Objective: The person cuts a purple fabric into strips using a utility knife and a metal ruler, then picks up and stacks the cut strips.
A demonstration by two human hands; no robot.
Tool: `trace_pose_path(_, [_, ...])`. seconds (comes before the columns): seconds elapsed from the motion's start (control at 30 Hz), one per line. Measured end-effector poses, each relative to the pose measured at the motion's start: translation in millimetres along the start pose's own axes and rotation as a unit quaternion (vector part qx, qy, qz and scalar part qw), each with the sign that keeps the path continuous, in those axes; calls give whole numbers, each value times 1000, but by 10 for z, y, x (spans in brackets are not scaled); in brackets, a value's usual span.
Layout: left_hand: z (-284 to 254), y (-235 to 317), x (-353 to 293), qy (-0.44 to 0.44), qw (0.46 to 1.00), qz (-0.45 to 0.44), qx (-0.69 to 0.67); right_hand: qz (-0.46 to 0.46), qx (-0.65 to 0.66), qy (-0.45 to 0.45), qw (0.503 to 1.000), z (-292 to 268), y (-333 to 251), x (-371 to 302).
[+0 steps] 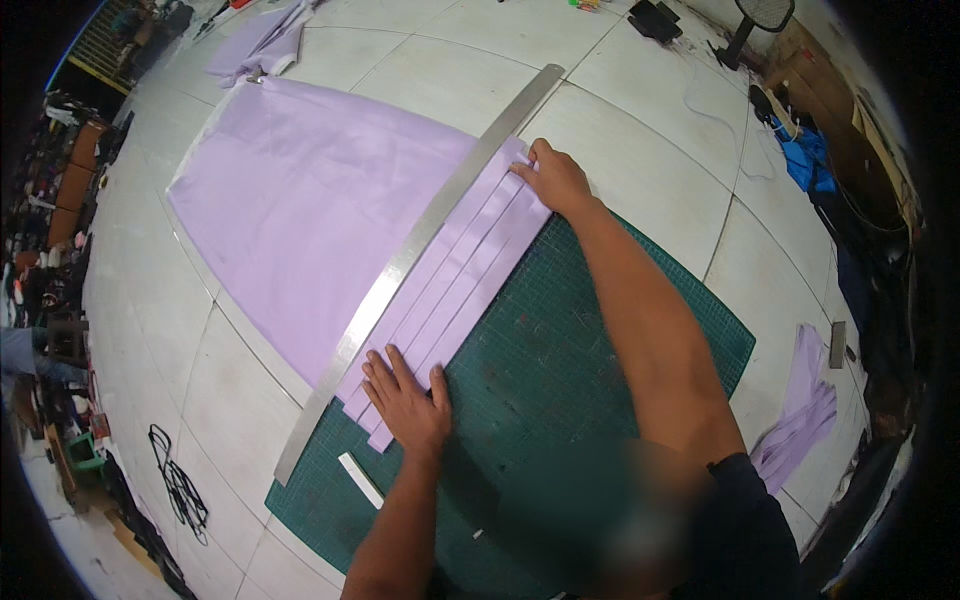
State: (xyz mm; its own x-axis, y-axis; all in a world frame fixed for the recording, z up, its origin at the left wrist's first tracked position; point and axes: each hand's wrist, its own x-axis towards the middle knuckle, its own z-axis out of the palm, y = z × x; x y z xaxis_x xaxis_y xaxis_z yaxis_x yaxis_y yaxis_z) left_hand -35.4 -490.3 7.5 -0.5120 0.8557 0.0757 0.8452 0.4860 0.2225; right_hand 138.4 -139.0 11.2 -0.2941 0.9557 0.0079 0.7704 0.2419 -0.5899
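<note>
A large lilac fabric piece (320, 200) lies spread from the floor onto a green cutting mat (540, 380). Across it, slantwise, rests a long metal ruler (420, 235). On the ruler's right side the fabric lies in several narrow parallel strips or folds (450, 270); which of these they are I cannot tell. My left hand (408, 405) is open, its fingers spread flat on their near end. At the far end, beside the ruler, my right hand (557, 180) has its fingers closed on the fabric's edge.
A white bar (360, 480) lies on the mat by my left forearm. Black cord (180, 485) is coiled on the tiled floor at left. More lilac fabric sits at far left (262, 42) and at right (798, 420). A fan (765, 15) stands far right, near a blue bag (803, 155).
</note>
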Motion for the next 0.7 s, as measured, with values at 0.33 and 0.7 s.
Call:
trace_pose_path(0.33, [52, -41, -72, 48, 997, 65, 0, 51, 58, 53, 996, -322, 262, -585])
trace_pose_path(0.7, [-160, -204, -115, 16, 984, 175, -12, 133, 77, 155, 976, -1027, 912, -2310])
